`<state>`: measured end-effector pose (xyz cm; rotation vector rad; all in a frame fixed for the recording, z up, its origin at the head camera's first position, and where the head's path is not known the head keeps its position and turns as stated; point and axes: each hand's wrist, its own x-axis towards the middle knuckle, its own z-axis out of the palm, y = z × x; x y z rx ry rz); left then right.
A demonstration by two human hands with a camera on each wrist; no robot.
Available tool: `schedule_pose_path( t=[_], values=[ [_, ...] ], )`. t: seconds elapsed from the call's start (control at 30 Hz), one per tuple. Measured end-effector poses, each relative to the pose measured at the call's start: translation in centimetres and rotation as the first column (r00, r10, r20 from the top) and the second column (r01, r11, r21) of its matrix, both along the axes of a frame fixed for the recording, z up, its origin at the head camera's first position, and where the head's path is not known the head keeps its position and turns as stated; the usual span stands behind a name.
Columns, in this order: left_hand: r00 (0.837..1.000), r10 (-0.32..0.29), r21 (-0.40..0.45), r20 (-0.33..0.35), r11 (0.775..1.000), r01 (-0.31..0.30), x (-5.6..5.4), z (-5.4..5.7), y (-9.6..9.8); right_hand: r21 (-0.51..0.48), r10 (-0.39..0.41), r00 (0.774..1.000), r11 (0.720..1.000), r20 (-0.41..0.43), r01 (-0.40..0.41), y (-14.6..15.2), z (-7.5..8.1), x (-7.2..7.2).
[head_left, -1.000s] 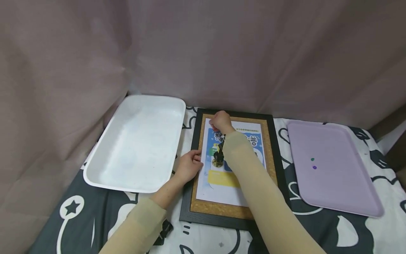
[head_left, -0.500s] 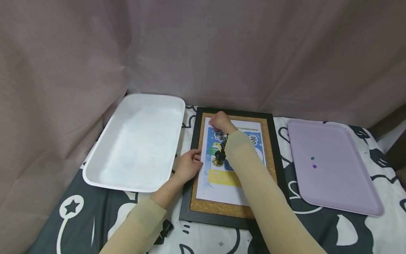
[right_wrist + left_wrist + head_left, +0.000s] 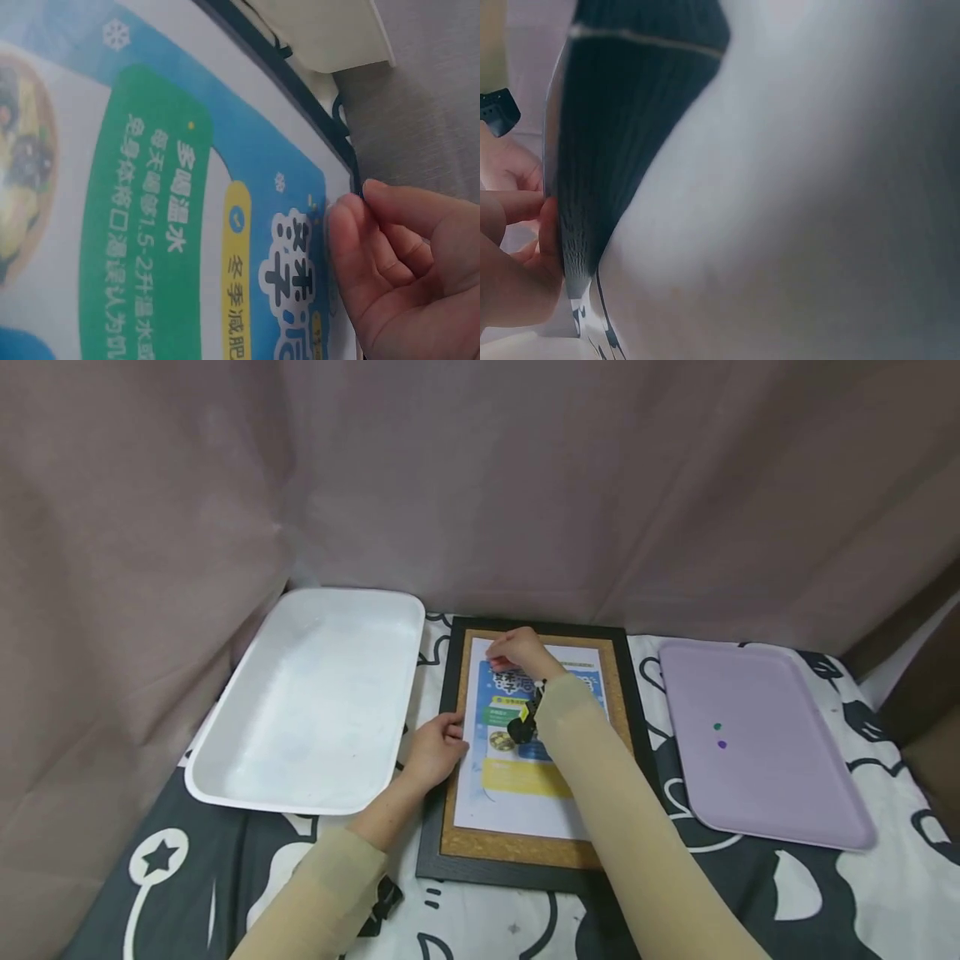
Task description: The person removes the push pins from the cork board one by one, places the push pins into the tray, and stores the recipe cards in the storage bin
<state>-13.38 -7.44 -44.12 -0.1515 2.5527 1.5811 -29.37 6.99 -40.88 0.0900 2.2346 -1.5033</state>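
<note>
At the middle of the patterned cloth (image 3: 472,914), between two trays, a black-framed corkboard (image 3: 517,850) lies flat, its long axis running from 12 to 6 o'clock, 12 being the side farthest from the person. The printed poster (image 3: 504,772) lies face up on the cork, its long axis parallel to the frame and its title end toward 12 o'clock.

The right hand (image 3: 521,649) is at the poster's 11 o'clock corner. Its fingers are curled, with the thumb tip close to the forefinger at the sheet's upper edge; whether anything is between them cannot be told. The left hand (image 3: 437,752) rests at the 9 o'clock edge of the poster, across the frame's side, its fingers relaxed and grasping nothing visible.

The white tray (image 3: 307,702) sits at 9 o'clock from the corkboard, open side up, long axis from 1 to 7 o'clock. The lavender tray (image 3: 772,777) sits at 3 o'clock, long axis from 11 to 5 o'clock. It contains a small green piece (image 3: 717,727) and, just beside it at 6 o'clock, a small purple piece (image 3: 722,744); both are too small to identify.
</note>
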Motion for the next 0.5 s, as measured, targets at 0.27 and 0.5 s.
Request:
schedule_pose_path(
  t=[0.27,0.5],
  values=[
    [1.0,0.004,-0.009,0.005,1.0,-0.004,0.0,0.1,0.1,-0.046,-0.029,0.998,0.998,0.059,0.031,0.7,1.0,0.7],
    [1.0,0.018,-0.01,0.02,1.0,-0.018,-0.1,0.0,0.1,-0.091,-0.033,0.996,0.995,0.084,0.041,1.1,2.0,1.4]
  ],
)
